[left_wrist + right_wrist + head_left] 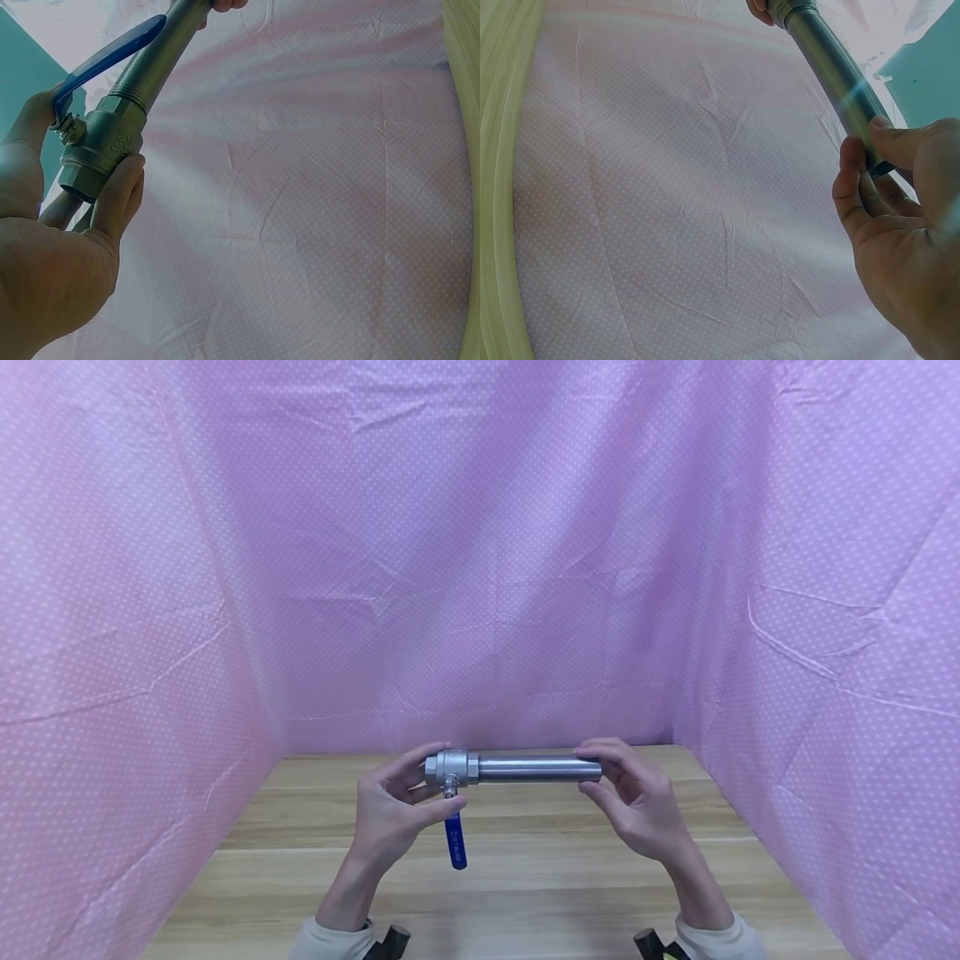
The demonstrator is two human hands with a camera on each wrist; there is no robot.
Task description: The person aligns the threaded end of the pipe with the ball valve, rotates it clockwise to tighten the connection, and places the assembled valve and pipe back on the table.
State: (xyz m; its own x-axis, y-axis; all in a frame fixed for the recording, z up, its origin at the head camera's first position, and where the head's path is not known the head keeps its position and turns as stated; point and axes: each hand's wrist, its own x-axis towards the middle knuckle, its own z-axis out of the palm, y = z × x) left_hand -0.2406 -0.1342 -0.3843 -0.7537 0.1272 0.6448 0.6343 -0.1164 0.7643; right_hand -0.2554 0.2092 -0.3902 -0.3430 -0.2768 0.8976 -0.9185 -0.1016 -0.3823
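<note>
A metal ball valve with a blue lever handle is joined to a straight steel pipe. My left hand grips the valve body, its thumb lying across the upper part of the lever. At the pipe's far end, my right hand pinches it between thumb and fingers. In the head view the pipe runs level from left to right, and the lever points toward me. Threads show where the pipe meets the valve in the left wrist view. The valve's outer end opens toward my left palm.
Below the hands lies a wooden tabletop. Pink dotted cloth hangs at the back and along both sides, close to the table's edges. Dark wrist mounts sit by the sleeves.
</note>
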